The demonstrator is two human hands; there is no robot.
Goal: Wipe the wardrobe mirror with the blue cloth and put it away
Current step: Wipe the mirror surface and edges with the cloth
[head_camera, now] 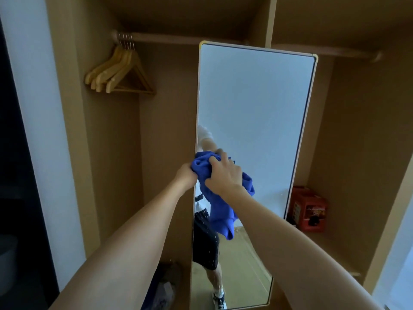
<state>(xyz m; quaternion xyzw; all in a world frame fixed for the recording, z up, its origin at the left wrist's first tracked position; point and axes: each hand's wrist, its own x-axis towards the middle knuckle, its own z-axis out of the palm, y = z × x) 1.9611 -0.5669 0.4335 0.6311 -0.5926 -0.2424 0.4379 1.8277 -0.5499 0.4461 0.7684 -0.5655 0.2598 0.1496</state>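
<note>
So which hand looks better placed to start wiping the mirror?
Probably the right hand: it lies over the bunched blue cloth in front of the mirror glass. The left hand grips the cloth at the mirror's left edge.

There is one view only, from a wide-angle camera worn on the person's head. It looks forward and slightly down into an open wardrobe (169, 104), close enough that both forearms reach in from the bottom edge towards the middle. The tall mirror (254, 104) stands near the centre, close to the lens, and its lower part reflects the person's legs and the floor. The wide lens bends the wardrobe's sides outward. With no second view, nothing is shared.
</note>
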